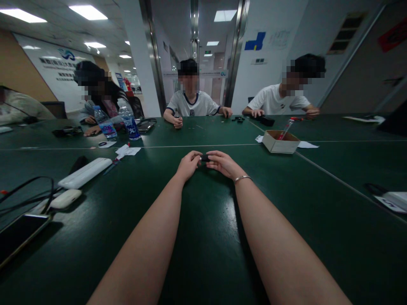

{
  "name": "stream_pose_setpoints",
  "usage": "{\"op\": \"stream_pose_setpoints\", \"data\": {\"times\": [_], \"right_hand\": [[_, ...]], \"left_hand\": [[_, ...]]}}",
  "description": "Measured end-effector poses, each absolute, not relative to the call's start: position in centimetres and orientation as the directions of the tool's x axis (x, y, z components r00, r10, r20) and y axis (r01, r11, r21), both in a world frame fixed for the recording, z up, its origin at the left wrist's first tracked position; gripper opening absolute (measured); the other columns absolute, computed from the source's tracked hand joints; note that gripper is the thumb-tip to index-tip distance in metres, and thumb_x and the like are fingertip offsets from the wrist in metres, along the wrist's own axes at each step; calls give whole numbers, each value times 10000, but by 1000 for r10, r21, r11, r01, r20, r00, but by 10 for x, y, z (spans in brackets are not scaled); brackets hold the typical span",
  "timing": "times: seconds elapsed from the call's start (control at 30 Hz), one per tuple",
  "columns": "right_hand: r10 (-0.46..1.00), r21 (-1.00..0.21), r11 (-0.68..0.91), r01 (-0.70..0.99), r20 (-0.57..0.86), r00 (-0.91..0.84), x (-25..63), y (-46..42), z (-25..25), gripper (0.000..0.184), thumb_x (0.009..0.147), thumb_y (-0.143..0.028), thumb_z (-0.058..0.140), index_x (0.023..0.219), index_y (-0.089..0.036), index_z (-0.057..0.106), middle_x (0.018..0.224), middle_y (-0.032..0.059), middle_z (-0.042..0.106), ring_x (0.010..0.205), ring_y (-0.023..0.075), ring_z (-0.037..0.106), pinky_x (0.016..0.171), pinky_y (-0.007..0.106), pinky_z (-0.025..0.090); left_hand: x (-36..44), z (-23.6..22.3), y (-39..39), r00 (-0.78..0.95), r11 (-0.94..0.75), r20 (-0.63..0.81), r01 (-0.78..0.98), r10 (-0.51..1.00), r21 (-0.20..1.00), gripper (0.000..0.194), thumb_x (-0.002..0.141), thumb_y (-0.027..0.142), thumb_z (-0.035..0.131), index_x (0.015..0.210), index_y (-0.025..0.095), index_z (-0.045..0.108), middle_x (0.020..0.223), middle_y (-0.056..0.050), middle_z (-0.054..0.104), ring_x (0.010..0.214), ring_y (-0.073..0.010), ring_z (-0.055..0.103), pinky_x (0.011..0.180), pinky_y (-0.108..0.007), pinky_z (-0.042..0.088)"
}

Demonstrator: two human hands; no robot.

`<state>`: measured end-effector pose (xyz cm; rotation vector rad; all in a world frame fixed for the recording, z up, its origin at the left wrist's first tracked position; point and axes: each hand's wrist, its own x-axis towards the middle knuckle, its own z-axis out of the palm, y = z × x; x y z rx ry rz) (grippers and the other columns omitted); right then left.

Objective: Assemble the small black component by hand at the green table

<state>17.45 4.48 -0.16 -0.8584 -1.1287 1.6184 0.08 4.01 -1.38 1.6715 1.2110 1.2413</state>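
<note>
Both my arms stretch forward over the dark green table (203, 237). Between my fingertips is a small black object (205, 158) with a light, metallic-looking end on its left; it is too small to name. My right hand (222, 163) grips its black part, fingers closed, with a bracelet at the wrist. My left hand (190, 164) is closed in a pinch at the lighter left end. The fingers cover much of the object.
A small open box (280, 146) with a red-handled tool stands ahead right. Two water bottles (129, 123), paper scraps (127, 150), a white power-bank-like block (85, 173), cables and a phone (23, 233) lie left. Several people sit across the table.
</note>
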Motion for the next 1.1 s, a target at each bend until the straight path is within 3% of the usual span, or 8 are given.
{"op": "stream_pose_setpoints", "data": {"times": [0.1, 0.23, 0.3, 0.47, 0.63, 0.77, 0.97, 1.1], "right_hand": [[956, -944, -122, -308, -28, -293, 174, 44, -1, 175, 849, 6, 579, 931, -142, 623, 832, 55, 688, 606, 126, 675, 636, 233, 593], [955, -944, -127, -305, -34, -294, 174, 44, 0, 180, 872, 9, 537, 934, -136, 623, 830, 64, 690, 605, 126, 675, 637, 230, 590], [955, -944, -129, -303, -36, -294, 173, 43, 0, 177, 874, 8, 539, 937, -135, 621, 826, 64, 690, 602, 125, 676, 634, 226, 588], [957, -943, -137, -304, -47, -287, 173, 42, 2, 176, 875, 18, 544, 933, -132, 614, 812, 56, 688, 588, 118, 675, 609, 206, 586], [955, -943, -132, -305, -39, -293, 173, 42, 2, 177, 880, 20, 540, 936, -129, 617, 810, 60, 686, 594, 120, 678, 611, 206, 588], [955, -944, -121, -306, -27, -294, 174, 45, -1, 164, 871, 7, 569, 937, -134, 618, 824, 60, 687, 600, 120, 678, 625, 217, 591], [952, -948, -113, -298, -17, -306, 175, 46, -4, 152, 858, -17, 603, 942, -142, 621, 854, 62, 691, 622, 123, 679, 657, 235, 592], [954, -946, -120, -302, -26, -298, 176, 46, -3, 165, 866, -4, 569, 948, -138, 618, 849, 61, 690, 618, 123, 677, 646, 228, 587]], "left_hand": [[1, -13, 40, 96, -282, 265, 278, 959, 918, 273, 892, 336, 447, 979, 172, 648, 659, -2, 587, 560, -109, 502, 573, -228, 403], [1, -13, 41, 71, -245, 234, 250, 970, 937, 239, 832, 231, 499, 1015, 180, 645, 810, -10, 635, 578, -94, 513, 608, -229, 427], [0, -14, 42, 79, -258, 246, 244, 966, 935, 250, 827, 214, 497, 1028, 178, 641, 762, -4, 620, 577, -98, 509, 591, -223, 417], [-1, -19, 46, 113, -280, 258, 273, 960, 920, 290, 894, 364, 446, 977, 178, 652, 657, -3, 588, 555, -110, 503, 557, -226, 397], [-1, -19, 46, 78, -287, 276, 241, 958, 927, 259, 794, 196, 521, 1020, 184, 649, 780, -13, 628, 642, -112, 550, 613, -225, 430], [1, -17, 44, 94, -276, 261, 226, 961, 934, 237, 836, 269, 500, 990, 166, 649, 630, 0, 572, 594, -119, 526, 578, -223, 413], [1, -15, 42, 86, -291, 277, 268, 957, 919, 263, 767, 192, 540, 1003, 180, 656, 785, -11, 608, 632, -110, 530, 607, -227, 429], [0, -15, 42, 121, -274, 251, 253, 960, 928, 256, 821, 263, 502, 1010, 170, 648, 677, -5, 574, 617, -125, 525, 594, -235, 423]]}}
